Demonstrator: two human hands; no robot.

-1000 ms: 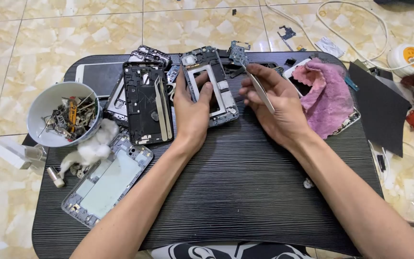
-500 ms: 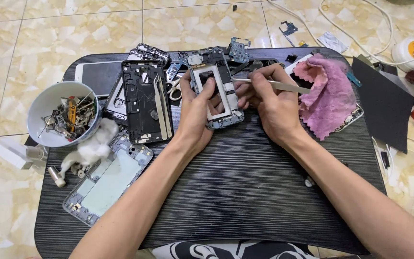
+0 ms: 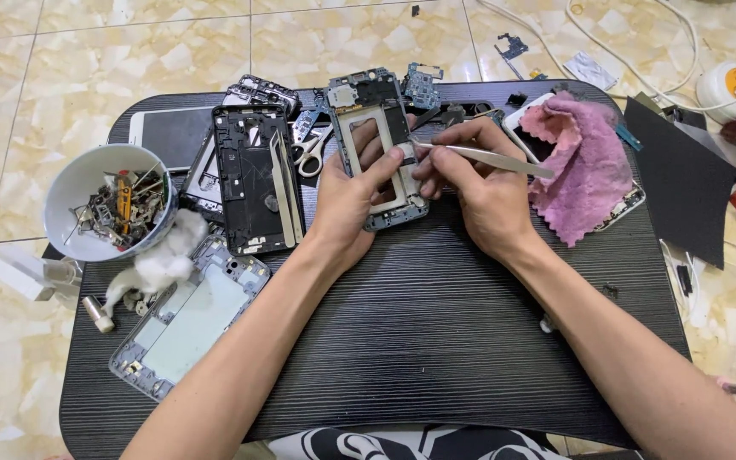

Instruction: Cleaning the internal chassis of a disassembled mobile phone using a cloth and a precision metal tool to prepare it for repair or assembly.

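My left hand (image 3: 347,200) grips a stripped phone frame (image 3: 359,106) with an open rectangular middle, holding it flat over the black ribbed table (image 3: 436,332). Its thumb lies across the frame's right rail. My right hand (image 3: 483,192) pinches metal tweezers (image 3: 487,156), their tip touching the frame's right edge by the left thumb. The tweezers' back end points right toward the pink cloth (image 3: 585,162).
A second dark phone frame (image 3: 253,175) lies left of my hands, small scissors (image 3: 308,153) beside it. A white bowl (image 3: 74,238) of metal parts, a tuft of cotton (image 3: 159,264) and a pale phone chassis (image 3: 185,319) sit at left. Cables and a black sheet (image 3: 679,192) lie right.
The tweezers swung from upright to lying level, tip now at the frame's right rail. Both hands and the frame stayed near the table's far middle.
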